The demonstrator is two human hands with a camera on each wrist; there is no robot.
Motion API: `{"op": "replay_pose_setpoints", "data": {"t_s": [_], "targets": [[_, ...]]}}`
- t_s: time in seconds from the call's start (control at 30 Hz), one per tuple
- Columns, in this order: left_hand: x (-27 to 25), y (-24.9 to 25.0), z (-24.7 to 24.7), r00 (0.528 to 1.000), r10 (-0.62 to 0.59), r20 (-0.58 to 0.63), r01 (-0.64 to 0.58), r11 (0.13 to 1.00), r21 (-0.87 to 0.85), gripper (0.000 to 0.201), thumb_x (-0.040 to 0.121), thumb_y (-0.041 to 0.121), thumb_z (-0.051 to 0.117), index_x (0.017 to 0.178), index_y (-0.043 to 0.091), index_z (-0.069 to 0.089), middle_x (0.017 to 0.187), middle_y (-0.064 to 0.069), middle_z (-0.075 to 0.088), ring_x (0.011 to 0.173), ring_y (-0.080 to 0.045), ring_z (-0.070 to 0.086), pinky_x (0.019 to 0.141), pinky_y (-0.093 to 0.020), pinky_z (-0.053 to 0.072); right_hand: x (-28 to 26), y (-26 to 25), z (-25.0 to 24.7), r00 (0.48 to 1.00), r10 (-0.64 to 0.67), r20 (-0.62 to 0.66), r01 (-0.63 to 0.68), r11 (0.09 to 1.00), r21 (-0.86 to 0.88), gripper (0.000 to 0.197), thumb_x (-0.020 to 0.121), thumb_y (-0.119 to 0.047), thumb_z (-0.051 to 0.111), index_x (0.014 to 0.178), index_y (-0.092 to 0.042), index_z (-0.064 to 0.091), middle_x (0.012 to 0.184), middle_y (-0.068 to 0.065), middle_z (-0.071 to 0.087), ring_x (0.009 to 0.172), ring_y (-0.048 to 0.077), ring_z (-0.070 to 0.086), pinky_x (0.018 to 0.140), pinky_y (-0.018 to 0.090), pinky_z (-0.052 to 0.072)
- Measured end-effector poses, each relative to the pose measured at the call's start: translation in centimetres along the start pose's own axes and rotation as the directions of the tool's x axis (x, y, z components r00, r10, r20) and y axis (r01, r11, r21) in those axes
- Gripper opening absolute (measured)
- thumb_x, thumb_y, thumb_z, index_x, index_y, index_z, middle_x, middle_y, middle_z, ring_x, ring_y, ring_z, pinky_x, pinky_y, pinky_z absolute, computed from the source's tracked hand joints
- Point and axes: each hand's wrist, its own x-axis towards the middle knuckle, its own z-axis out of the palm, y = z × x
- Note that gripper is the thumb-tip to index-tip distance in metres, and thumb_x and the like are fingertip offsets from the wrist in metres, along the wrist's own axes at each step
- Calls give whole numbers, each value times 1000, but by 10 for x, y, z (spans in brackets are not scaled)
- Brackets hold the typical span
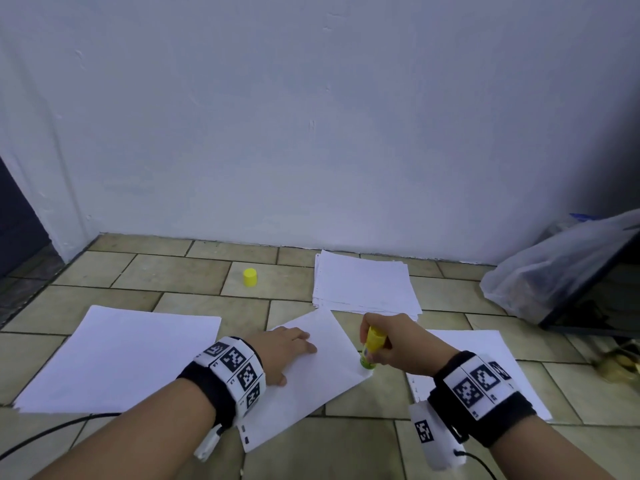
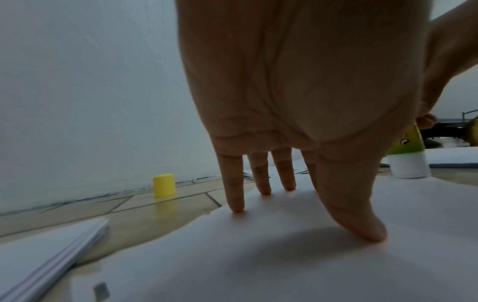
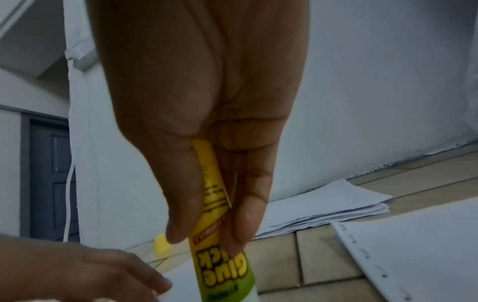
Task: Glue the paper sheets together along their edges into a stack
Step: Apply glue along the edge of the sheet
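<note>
Presently, left hand (image 1: 284, 351): fingers straight, pinning sheet (image 1: 322, 341) against sliding.
Right hand (image 1: 391, 341): curled round glue stick (image 1: 372, 344), tip at edge.

Under left hand (image 1: 284, 351): flat white matt paper sheet (image 1: 322, 372), smooth. In right hand (image 1: 384, 341): yellow-green glossy plastic glue stick (image 1: 372, 344) w/ printed label. Beyond the hands: small yellow matt plastic cap (image 1: 250, 277) on beige glazed floor tiles (image 1: 180, 271), slightly shiny.
</note>
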Motion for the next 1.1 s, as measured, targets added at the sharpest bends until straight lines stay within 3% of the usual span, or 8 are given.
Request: {"op": "replay_pose_setpoints", "data": {"t_s": [0.1,0.23,0.37,0.5,0.63,0.83,0.97,1.1], "targets": [[-3,1,-2,1000,-25,-17,26,999,44,75,90,34,63,151,30,21,156,2,15,141,-20,20,110,-39,33,-3,0,-7,999,21,-45,-16,994,111,27,76,-11,73,79,-31,54,85,3,64,66,17,62,62,29,55],[-10,9,4,987,-81,-135,99,987,129,79,81,59,62,141,17,33,143,-4,28,132,-21,26,101,-38,34,-2,0,-17,957,126,-262,-5,907,421,18,78,-5,74,88,-8,60,71,8,65,53,17,62,52,24,52],[-13,10,14,985,-26,-170,27,1000,0,73,83,55,62,135,12,34,147,-1,21,137,-20,23,101,-36,39,6,-4,-13,929,185,-321,10,853,522,17,79,-5,73,90,-5,59,72,11,64,50,15,60,49,22,49],[-14,6,12,993,-69,-98,66,997,-38,75,86,57,58,147,27,27,151,0,22,138,-20,23,106,-41,37,18,-6,-2,914,232,-332,-13,836,549,17,81,-6,70,91,-9,58,74,10,63,48,11,59,51,21,50],[-7,9,9,988,-149,-36,150,989,20,85,87,56,58,153,26,14,154,-5,18,142,-26,15,110,-43,33,35,-16,7,910,223,-350,-3,846,532,16,85,-8,66,94,-15,55,85,13,64,58,15,60,56,21,52],[2,12,16,976,-210,-64,204,975,-83,86,84,55,62,150,19,20,149,-8,23,137,-29,21,109,-46,34,67,-41,25,932,120,-342,38,906,422,19,86,-14,63,89,-26,50,96,16,64,86,33,63,77,41,55],[2,14,15,959,-259,-114,250,964,-87,82,78,58,67,132,5,34,131,-10,38,122,-27,35,100,-43,41,83,-52,31,958,94,-270,8,935,354,17,88,-14,62,94,-24,49,103,16,63,90,31,62,78,37,54],[2,13,14,958,-262,-116,249,962,-113,84,76,59,69,131,5,34,131,-9,39,121,-26,35,100,-43,42,82,-52,24,980,71,-187,-26,972,234,21,91,-10,56,112,-12,52,99,8,58,83,21,54,58,15,41]]}}
